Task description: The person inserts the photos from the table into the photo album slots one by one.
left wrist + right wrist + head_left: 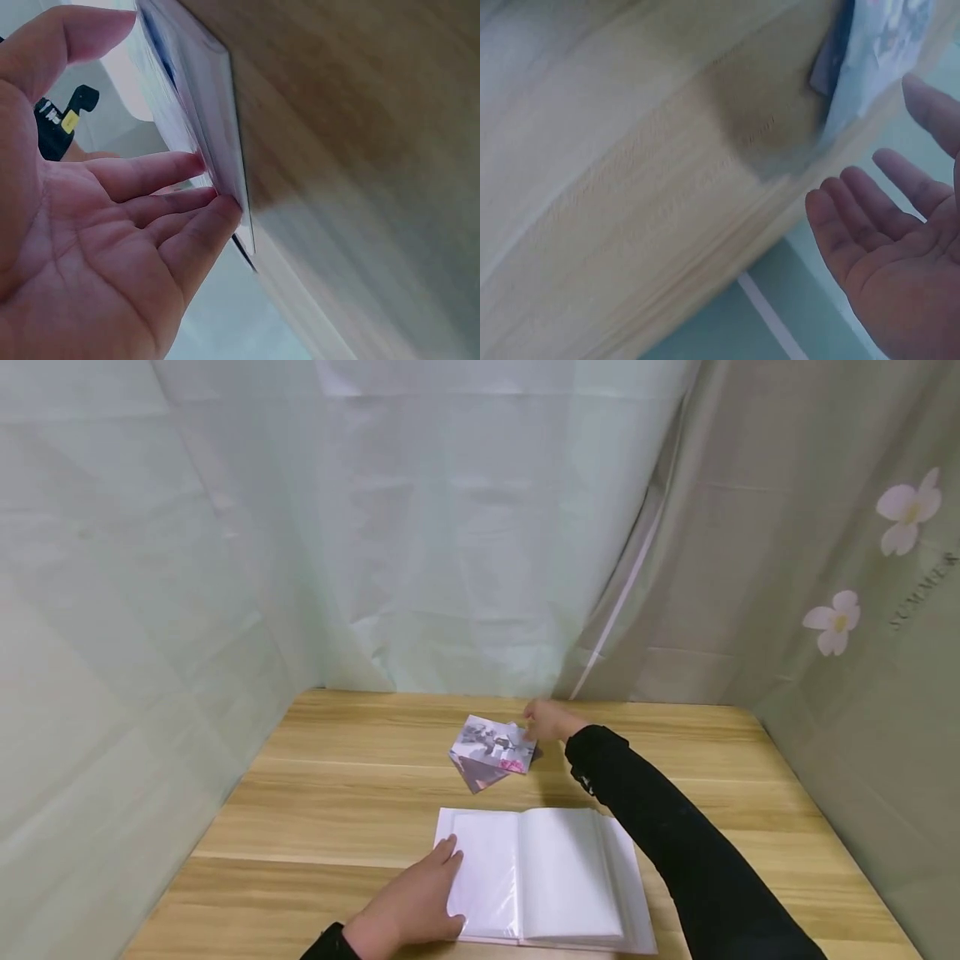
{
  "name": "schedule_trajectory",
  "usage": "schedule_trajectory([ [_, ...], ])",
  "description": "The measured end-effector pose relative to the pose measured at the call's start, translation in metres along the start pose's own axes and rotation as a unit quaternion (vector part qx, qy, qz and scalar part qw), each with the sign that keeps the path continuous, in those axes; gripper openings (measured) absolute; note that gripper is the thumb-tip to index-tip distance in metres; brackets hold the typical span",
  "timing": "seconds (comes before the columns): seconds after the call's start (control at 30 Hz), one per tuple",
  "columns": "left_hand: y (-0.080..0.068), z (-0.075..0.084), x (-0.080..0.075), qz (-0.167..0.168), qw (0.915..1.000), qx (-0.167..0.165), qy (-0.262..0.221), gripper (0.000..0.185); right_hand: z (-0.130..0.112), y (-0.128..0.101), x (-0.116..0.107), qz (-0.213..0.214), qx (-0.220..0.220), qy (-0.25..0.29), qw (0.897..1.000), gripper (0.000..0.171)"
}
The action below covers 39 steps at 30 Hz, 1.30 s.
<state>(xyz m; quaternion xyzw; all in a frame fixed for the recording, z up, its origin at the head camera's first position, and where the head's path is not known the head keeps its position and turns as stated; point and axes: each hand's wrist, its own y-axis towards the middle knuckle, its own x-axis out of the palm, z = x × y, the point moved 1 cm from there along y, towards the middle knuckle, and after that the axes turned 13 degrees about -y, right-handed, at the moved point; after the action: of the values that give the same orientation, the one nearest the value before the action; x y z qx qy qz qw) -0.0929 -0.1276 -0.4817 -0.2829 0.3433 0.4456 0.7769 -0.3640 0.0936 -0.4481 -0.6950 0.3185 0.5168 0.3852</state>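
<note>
Left hand lies flat, fingers straight, on the left page of the open album at the table's near edge, evidently pinning it open. Beyond the album, a loose stack of photos lies mid-table. Right hand, fingers relaxed and open, hovers at the stack's right edge; contact cannot be confirmed. Photo subjects are illegible, and both wrist views are blurred.

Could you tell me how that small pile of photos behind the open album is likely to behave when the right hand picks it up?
The photos look thin and glossy, so they would probably bend easily and weigh little. They lie fanned and overlapping on the smooth wooden table, so they may slide apart rather than lift together. The right hand is open at their edge; a pinching grip on one print seems safest.
</note>
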Motion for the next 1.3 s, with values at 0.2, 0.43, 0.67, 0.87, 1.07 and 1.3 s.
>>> schedule_trajectory([
  [0.2,-0.002,0.004,0.002,0.000,1.0000,0.001,-0.004,0.082,-0.003,0.004,0.018,-0.018,-0.004,-0.010,1.000,0.060],
  [0.43,-0.001,0.001,0.003,0.006,1.0000,0.002,-0.005,0.083,-0.014,0.002,0.020,-0.002,-0.011,-0.061,0.998,0.049],
  [0.67,-0.001,0.000,0.004,0.002,1.0000,0.000,-0.005,0.083,-0.012,0.002,0.028,0.040,-0.008,-0.047,0.998,0.066],
  [0.87,-0.001,-0.001,0.005,0.002,1.0000,0.002,-0.003,0.084,-0.010,0.004,0.035,0.065,0.029,0.024,0.997,0.075],
  [1.07,-0.002,0.000,0.005,0.004,1.0000,0.002,-0.006,0.084,-0.014,0.004,0.034,0.079,0.043,0.024,0.996,0.079],
  [1.3,-0.003,0.002,0.005,0.003,1.0000,0.002,-0.009,0.084,-0.016,-0.001,0.038,0.105,0.038,0.050,0.992,0.076],
])
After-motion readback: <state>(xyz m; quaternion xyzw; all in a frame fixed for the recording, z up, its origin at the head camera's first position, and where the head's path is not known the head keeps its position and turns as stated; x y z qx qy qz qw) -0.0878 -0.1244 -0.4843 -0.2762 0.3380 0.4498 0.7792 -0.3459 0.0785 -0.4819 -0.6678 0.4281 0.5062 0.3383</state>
